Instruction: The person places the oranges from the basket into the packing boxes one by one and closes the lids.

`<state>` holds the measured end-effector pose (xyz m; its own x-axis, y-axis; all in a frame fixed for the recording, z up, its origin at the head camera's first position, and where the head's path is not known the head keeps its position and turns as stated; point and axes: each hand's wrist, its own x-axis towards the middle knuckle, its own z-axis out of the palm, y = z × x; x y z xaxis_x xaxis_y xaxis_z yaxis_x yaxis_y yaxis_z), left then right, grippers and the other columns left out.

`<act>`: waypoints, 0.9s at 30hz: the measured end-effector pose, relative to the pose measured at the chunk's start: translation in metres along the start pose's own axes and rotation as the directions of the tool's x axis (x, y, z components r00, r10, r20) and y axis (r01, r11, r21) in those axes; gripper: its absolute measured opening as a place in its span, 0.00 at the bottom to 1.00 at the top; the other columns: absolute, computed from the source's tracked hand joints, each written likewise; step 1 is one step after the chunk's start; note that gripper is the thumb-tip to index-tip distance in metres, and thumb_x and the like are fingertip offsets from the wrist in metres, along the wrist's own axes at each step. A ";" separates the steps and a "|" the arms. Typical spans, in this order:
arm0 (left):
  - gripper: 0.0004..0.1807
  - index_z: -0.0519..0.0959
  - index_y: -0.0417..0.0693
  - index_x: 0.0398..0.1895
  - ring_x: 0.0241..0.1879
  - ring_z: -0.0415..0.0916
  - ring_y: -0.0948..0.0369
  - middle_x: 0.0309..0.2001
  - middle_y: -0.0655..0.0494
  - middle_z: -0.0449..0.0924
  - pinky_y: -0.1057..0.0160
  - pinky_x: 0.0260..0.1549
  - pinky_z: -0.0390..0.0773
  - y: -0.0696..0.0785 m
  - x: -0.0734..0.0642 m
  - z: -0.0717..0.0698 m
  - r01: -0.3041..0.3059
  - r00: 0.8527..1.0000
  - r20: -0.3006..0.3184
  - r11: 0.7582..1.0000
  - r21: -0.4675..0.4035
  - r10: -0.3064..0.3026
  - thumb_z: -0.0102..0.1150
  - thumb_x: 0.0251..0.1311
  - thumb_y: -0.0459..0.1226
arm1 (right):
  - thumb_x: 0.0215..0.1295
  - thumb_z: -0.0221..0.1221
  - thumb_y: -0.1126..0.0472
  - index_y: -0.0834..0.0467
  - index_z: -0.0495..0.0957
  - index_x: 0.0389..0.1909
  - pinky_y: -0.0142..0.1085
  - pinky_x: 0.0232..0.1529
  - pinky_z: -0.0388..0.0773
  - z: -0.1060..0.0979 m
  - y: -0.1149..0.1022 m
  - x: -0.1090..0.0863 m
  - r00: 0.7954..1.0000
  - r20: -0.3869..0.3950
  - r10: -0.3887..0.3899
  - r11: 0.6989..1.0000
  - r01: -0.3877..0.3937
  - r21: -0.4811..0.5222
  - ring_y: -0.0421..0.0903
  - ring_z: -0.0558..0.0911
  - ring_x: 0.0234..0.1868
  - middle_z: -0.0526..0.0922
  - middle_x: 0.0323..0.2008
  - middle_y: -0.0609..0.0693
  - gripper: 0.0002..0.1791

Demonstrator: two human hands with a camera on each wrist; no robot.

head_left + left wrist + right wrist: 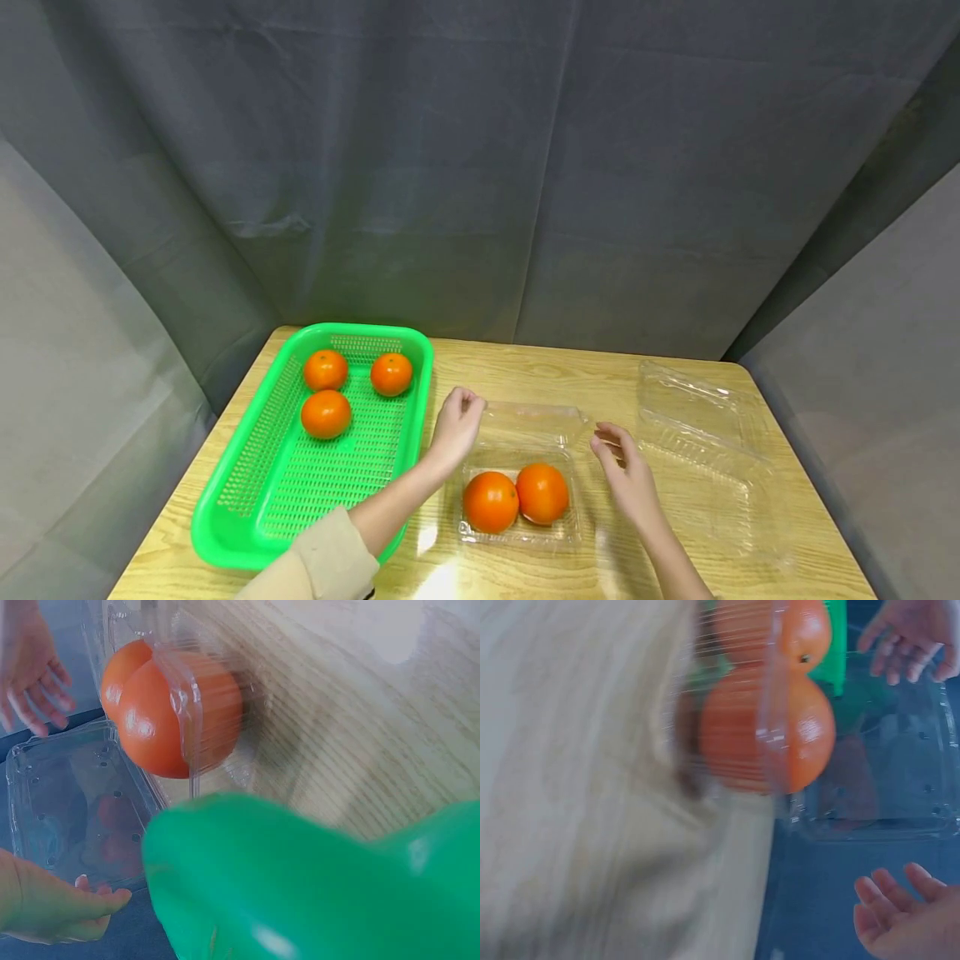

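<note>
A clear plastic clamshell box (517,540) stands on the table with its lid (528,421) raised at the far side. Two oranges (491,502) sit side by side in its base. My left hand (456,429) is at the lid's left edge, and in the left wrist view its fingers (90,904) reach out loosely beside the clear plastic. To the right of the lid, my right hand (626,471) hangs with fingers spread and loosely bent, holding nothing. The right wrist view shows this hand (911,915) apart from the lid.
A green plastic basket (423,392) with three oranges (326,415) takes up the table's left side. On the right lies another clear plastic clamshell box (705,450), opened out. Grey curtains (420,167) hang behind the wooden table (600,375) and at both sides.
</note>
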<state>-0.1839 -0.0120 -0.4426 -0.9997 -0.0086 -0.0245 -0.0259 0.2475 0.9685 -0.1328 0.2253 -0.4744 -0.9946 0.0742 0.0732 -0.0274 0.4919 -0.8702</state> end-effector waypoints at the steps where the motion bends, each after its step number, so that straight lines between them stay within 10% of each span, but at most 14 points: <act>1: 0.10 0.69 0.40 0.35 0.41 0.69 0.54 0.37 0.49 0.72 0.53 0.47 0.69 0.000 -0.001 0.000 -0.004 1.000 0.002 1.000 -0.003 0.004 0.44 0.59 0.38 | 0.69 0.44 0.50 0.62 0.63 0.60 0.50 0.54 0.65 -0.002 -0.003 0.001 1.000 0.006 0.008 0.999 -0.008 0.034 0.55 0.70 0.55 0.70 0.55 0.59 0.25; 9: 0.08 0.69 0.40 0.33 0.37 0.67 0.57 0.36 0.49 0.71 0.58 0.40 0.69 -0.001 -0.009 0.001 -0.018 1.000 0.004 1.000 0.008 0.018 0.45 0.57 0.37 | 0.71 0.41 0.50 0.67 0.61 0.61 0.39 0.58 0.66 -0.001 -0.017 0.002 0.998 0.055 0.021 0.986 -0.030 0.166 0.54 0.65 0.61 0.65 0.61 0.62 0.27; 27: 0.07 0.68 0.39 0.33 0.44 0.65 0.53 0.41 0.47 0.69 0.51 0.51 0.64 -0.011 -0.033 0.004 -0.077 0.997 -0.029 0.997 0.026 0.078 0.47 0.53 0.34 | 0.67 0.48 0.49 0.66 0.67 0.57 0.52 0.55 0.66 0.014 -0.024 -0.011 0.995 0.002 0.099 0.990 -0.099 0.097 0.56 0.70 0.56 0.71 0.55 0.63 0.27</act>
<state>-0.1506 -0.0110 -0.4532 -0.9982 -0.0171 0.0578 0.0510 0.2723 0.9609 -0.1229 0.2002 -0.4609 -0.9926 0.1207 -0.0142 0.0612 0.3959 -0.9163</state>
